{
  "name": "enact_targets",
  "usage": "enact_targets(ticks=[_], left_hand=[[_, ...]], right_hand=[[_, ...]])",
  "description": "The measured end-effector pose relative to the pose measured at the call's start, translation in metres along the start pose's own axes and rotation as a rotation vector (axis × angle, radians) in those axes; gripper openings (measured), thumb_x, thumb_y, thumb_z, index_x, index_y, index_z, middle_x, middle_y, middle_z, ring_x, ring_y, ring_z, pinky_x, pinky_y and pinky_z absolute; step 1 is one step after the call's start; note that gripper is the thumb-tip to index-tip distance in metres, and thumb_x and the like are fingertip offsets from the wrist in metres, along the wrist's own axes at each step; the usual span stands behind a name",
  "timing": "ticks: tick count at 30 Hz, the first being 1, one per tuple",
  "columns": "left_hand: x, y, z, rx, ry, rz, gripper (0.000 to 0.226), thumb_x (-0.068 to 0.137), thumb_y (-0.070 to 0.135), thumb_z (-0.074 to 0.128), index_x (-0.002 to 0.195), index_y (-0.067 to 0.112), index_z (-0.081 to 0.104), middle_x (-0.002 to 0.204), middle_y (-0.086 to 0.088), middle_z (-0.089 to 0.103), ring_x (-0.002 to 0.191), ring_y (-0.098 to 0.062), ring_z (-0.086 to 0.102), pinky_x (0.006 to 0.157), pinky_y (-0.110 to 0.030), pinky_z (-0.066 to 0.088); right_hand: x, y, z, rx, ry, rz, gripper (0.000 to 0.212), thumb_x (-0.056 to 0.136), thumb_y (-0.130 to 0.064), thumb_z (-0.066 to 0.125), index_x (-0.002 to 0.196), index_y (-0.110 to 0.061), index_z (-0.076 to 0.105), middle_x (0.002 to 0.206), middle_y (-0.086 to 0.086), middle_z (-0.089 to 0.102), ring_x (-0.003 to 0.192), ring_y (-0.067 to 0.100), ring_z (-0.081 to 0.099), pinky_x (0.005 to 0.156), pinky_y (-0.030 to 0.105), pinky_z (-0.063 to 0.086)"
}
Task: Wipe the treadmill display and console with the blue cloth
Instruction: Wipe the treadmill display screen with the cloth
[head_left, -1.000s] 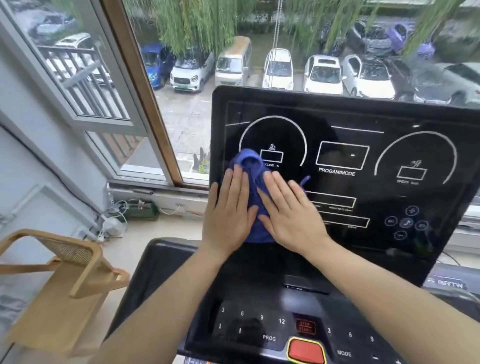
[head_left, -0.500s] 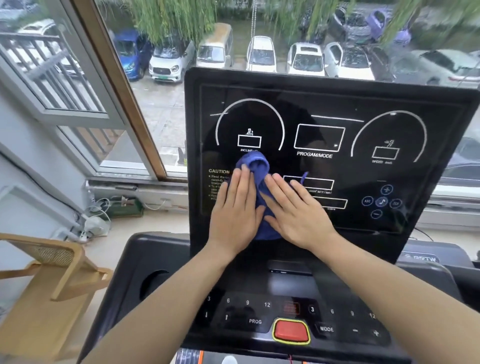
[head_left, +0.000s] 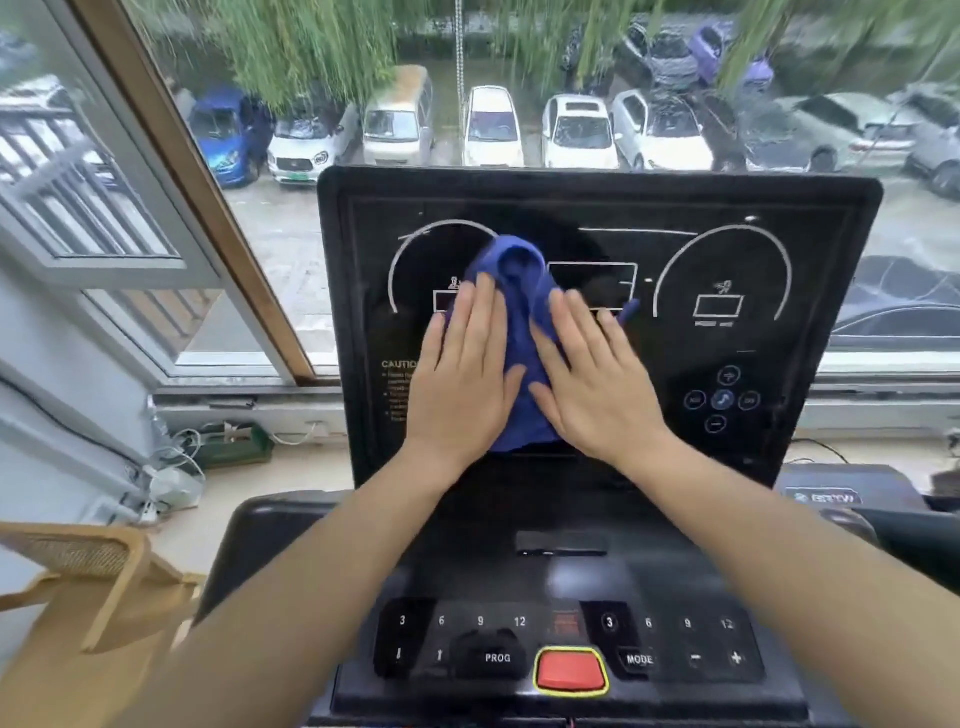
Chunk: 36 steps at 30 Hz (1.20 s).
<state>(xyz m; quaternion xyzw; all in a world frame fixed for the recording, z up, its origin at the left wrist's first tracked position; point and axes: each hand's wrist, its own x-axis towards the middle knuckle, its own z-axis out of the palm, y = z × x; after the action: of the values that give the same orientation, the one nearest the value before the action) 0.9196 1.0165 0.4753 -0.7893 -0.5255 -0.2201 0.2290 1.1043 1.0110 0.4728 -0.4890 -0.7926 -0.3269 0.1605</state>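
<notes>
1. Since the earlier frame both hands and the blue cloth (head_left: 519, 332) have slid up the display (head_left: 597, 322), from its lower middle to the edge of the left dial and the centre box.
2. Left hand (head_left: 460, 379) lies flat, fingers spread, palm pressing the cloth's left side.
3. Right hand (head_left: 587, 384) lies flat too, pressing the cloth's right side; neither hand closes around it.
4. Nearer, the console (head_left: 566, 587) carries number keys and a red button (head_left: 570, 670).
5. At near left stands a wooden chair (head_left: 88, 597).
</notes>
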Motion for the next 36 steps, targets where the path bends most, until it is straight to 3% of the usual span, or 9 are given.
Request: enact_targets(ticks=[2,5,10,13,16,20,24,30,36], left_hand=[[-0.045,0.01,0.012,0.017,-0.091,0.073,0.081,0.101,0.04,0.045,0.155,-0.001,0.0,0.163,-0.016,0.002,0.152,-0.03,0.01,0.122,-0.04,-0.011],[-0.048,-0.002,0.014,0.067,-0.07,0.033,0.078,0.101,0.04,0.042,0.154,-0.003,0.004,0.162,-0.018,0.006,0.151,-0.032,0.013,0.123,-0.041,-0.007],[0.067,-0.002,-0.024,0.099,0.079,-0.126,0.074,0.102,0.044,0.033,0.156,-0.003,0.012,0.164,-0.022,0.011,0.153,-0.033,0.011,0.123,-0.045,0.005],[0.099,0.033,-0.028,0.096,0.08,-0.064,0.076,0.103,0.046,0.029,0.157,-0.001,0.003,0.166,-0.019,0.005,0.154,-0.03,0.005,0.123,-0.045,0.002],[0.063,0.06,-0.004,0.082,0.028,0.074,0.079,0.103,0.045,0.033,0.156,-0.001,-0.003,0.166,-0.016,0.003,0.154,-0.029,0.005,0.123,-0.043,0.002],[-0.02,0.058,0.015,0.088,-0.089,0.193,0.084,0.1,0.044,0.045,0.157,0.001,0.002,0.165,-0.012,-0.001,0.152,-0.027,0.01,0.122,-0.043,0.004],[-0.007,0.023,0.004,0.178,-0.066,0.062,0.077,0.103,0.044,0.036,0.157,-0.001,0.003,0.163,-0.017,-0.003,0.152,-0.03,0.008,0.122,-0.043,-0.003],[0.115,0.066,-0.027,0.111,0.078,-0.059,0.076,0.102,0.047,0.03,0.157,0.0,0.006,0.166,-0.019,0.006,0.154,-0.029,0.006,0.122,-0.045,0.0],[0.067,0.132,0.009,0.028,-0.006,0.187,0.075,0.104,0.042,0.033,0.158,0.001,0.001,0.167,-0.014,0.003,0.154,-0.027,0.005,0.123,-0.043,0.003]], right_hand=[[-0.037,-0.017,0.016,0.016,-0.048,-0.135,0.064,0.103,-0.042,0.045,0.153,-0.006,0.029,0.165,0.015,0.005,0.151,0.032,0.017,0.124,0.044,0.007],[-0.015,-0.017,0.017,-0.007,-0.039,-0.23,0.062,0.104,-0.045,0.042,0.152,-0.007,0.035,0.164,0.016,0.016,0.15,0.03,0.021,0.123,0.043,0.009],[0.071,0.057,-0.016,-0.049,0.093,0.01,0.066,0.104,-0.048,0.039,0.156,-0.008,0.03,0.163,0.021,0.024,0.151,0.033,0.022,0.123,0.046,0.011],[0.054,0.087,-0.014,-0.038,0.095,0.165,0.068,0.104,-0.047,0.04,0.157,-0.006,0.025,0.162,0.025,0.021,0.151,0.035,0.019,0.124,0.046,0.007],[-0.008,0.074,0.007,-0.007,0.015,0.215,0.069,0.104,-0.045,0.041,0.155,-0.002,0.025,0.162,0.026,0.018,0.151,0.037,0.013,0.124,0.045,0.0],[-0.073,0.02,0.024,0.048,-0.073,0.037,0.061,0.098,-0.042,0.048,0.142,-0.001,0.046,0.161,0.021,0.021,0.147,0.038,0.022,0.123,0.045,0.005],[-0.014,0.016,0.013,0.054,0.012,-0.083,0.065,0.103,-0.045,0.043,0.153,-0.005,0.032,0.163,0.015,0.023,0.15,0.03,0.024,0.123,0.044,0.014],[0.044,0.126,-0.01,-0.021,0.158,0.19,0.066,0.103,-0.045,0.043,0.155,-0.007,0.03,0.161,0.025,0.027,0.15,0.035,0.024,0.123,0.044,0.003],[-0.065,0.121,0.024,0.033,0.021,0.316,0.069,0.101,-0.04,0.041,0.155,-0.002,0.021,0.161,0.027,0.016,0.15,0.038,0.011,0.124,0.041,-0.009]])
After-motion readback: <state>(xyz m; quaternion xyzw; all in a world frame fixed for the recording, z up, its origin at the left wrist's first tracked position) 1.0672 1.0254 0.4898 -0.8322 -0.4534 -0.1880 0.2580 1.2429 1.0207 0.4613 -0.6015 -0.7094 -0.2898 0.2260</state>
